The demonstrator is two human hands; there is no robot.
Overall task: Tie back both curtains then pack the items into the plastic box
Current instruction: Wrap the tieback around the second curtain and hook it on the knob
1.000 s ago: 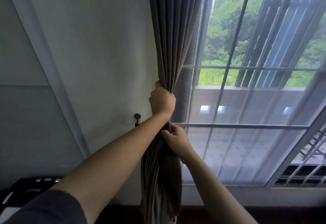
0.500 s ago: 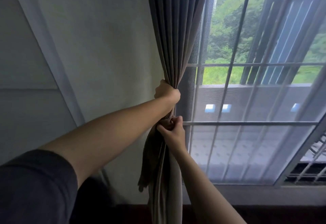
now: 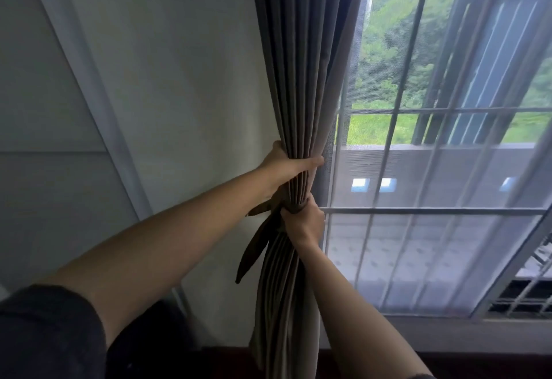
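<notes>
**Soft, bulky cloth: hold the bunch at its waist**

On the far left is the bare wall (image 3: 149, 80). No hook or peg for a tie shows on it, and your left forearm covers much of the wall beside the curtain, so don't count on one.

Next comes the tieback (image 3: 254, 247), a darker brown strap. Its loose tail hangs down and left of the bunch, limp and light. It will flop rather than hold a shape, so take it near where it meets the curtain, not at the tip.

Your left hand (image 3: 283, 166) is clenched round the gathered curtain (image 3: 298, 80), thumb across the front of the pleats. The curtain hangs at the left edge of the window (image 3: 448, 211). It is thick and soft, with some weight. It squashes easily, and the folds will spring apart if you slacken, so grip the whole bunch.

Just below, your right hand (image 3: 304, 223) is closed round the same bunch where the strap crosses it. The fingers are curled behind the cloth, so you cannot tell whether the strap goes fully round or is fastened; it looks unfastened.

The second curtain, the plastic box and the items to pack are out of view. The curtain's bottom is cut off.
</notes>
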